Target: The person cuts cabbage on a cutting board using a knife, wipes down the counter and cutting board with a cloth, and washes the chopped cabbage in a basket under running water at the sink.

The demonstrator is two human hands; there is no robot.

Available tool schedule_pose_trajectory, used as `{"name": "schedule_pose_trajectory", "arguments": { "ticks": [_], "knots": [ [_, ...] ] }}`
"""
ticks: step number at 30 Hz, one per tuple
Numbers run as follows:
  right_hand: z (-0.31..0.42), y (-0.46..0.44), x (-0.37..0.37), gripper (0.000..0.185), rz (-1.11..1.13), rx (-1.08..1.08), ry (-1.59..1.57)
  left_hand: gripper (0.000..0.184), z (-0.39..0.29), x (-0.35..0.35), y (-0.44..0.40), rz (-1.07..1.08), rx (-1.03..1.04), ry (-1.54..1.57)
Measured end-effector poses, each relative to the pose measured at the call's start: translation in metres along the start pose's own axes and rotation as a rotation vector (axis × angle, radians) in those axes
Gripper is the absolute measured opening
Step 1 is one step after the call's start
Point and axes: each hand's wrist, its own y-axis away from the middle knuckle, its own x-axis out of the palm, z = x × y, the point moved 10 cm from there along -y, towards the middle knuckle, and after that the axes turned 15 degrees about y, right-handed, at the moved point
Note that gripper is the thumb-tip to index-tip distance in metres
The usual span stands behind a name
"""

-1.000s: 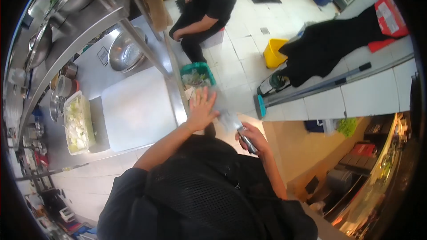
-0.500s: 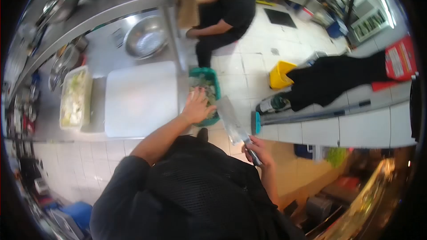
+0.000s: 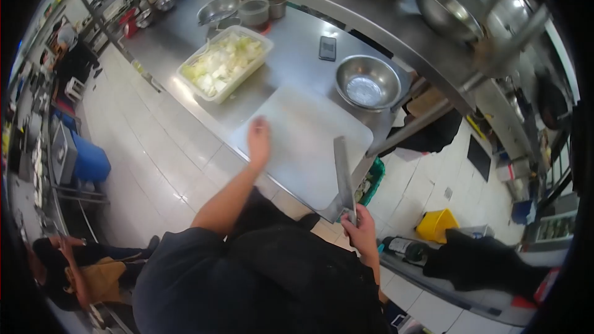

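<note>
My right hand [image 3: 363, 233] grips the handle of a cleaver [image 3: 343, 170]. Its broad blade points up and away from me, over the right edge of the white cutting board [image 3: 303, 130]. My left hand [image 3: 259, 142] is above the left side of that board, blurred, its fingers not clear. I see nothing in it. Beyond the board, to the left, a pale plastic tub [image 3: 244, 80] holds chopped cabbage [image 3: 229, 62]. Below the counter's right end, a green basket [image 3: 373, 184] with leafy pieces is partly hidden by the counter and blade.
A steel bowl [image 3: 369, 83] and a small dark scale-like device [image 3: 328, 48] stand behind the board on the steel counter [image 3: 291, 68]. Shelf posts rise at the right. One person crouches beyond the counter; another person [image 3: 80, 266] is at lower left. A yellow bucket [image 3: 436, 226] stands on the floor.
My left hand has left the green basket and come over the cutting board. My view has turned left toward the counter. The cleaver stays in my right hand, now beside the board.
</note>
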Motion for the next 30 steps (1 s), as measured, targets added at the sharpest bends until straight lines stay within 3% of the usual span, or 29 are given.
{"name": "schedule_pose_trajectory", "arguments": {
  "ticks": [1, 2, 3, 5, 9, 11, 13, 16, 19, 24, 26, 27, 30],
  "knots": [
    [0.014, -0.024, 0.003, 0.041, -0.130, -0.154, 0.204, 0.043, -0.001, -0.037, -0.021, -0.159, -0.168, 0.136],
    [0.038, -0.037, 0.006, 0.038, -0.257, -0.314, 0.408, 0.042, 0.003, -0.074, -0.047, -0.295, -0.206, 0.177],
    [0.055, -0.051, 0.018, 0.038, -0.246, -0.322, 0.440, 0.042, 0.010, -0.108, -0.071, -0.431, -0.248, 0.218],
    [0.098, -0.070, 0.030, 0.037, -0.461, -0.334, 0.923, 0.039, -0.005, -0.156, -0.121, -0.618, -0.080, 0.252],
    [0.093, -0.107, 0.058, 0.037, -0.502, -0.279, 1.124, 0.044, -0.017, -0.208, -0.190, -0.763, -0.173, 0.296],
    [0.086, -0.114, 0.068, 0.035, -0.526, -0.307, 1.248, 0.047, 0.020, -0.209, -0.229, -0.396, -0.332, 0.105],
    [0.104, -0.120, 0.085, 0.030, -0.619, -0.273, 1.394, 0.044, 0.005, -0.199, -0.227, -0.261, -0.480, 0.132],
    [0.143, -0.148, 0.119, 0.030, -0.685, -0.447, 1.330, 0.036, 0.010, -0.188, -0.247, -0.218, -0.357, 0.265],
    [0.178, -0.198, 0.186, 0.027, -0.436, -0.569, 1.083, 0.033, -0.008, -0.192, -0.232, -0.444, -0.456, 0.317],
    [0.202, -0.254, 0.265, 0.025, -0.268, -0.713, 1.040, 0.033, -0.023, -0.219, -0.232, -0.485, -0.402, 0.143],
    [0.200, -0.287, 0.278, 0.025, -0.220, -0.695, 1.039, 0.032, 0.008, -0.286, -0.177, -0.349, -0.422, 0.479],
    [0.194, -0.304, 0.278, 0.027, -0.219, -0.641, 1.033, 0.039, -0.002, -0.321, -0.153, -0.368, -0.426, 0.396],
    [0.204, -0.344, 0.302, 0.033, -0.153, -0.731, 0.981, 0.015, -0.060, -0.429, -0.073, -0.407, -0.308, 0.284]
  ]
}}
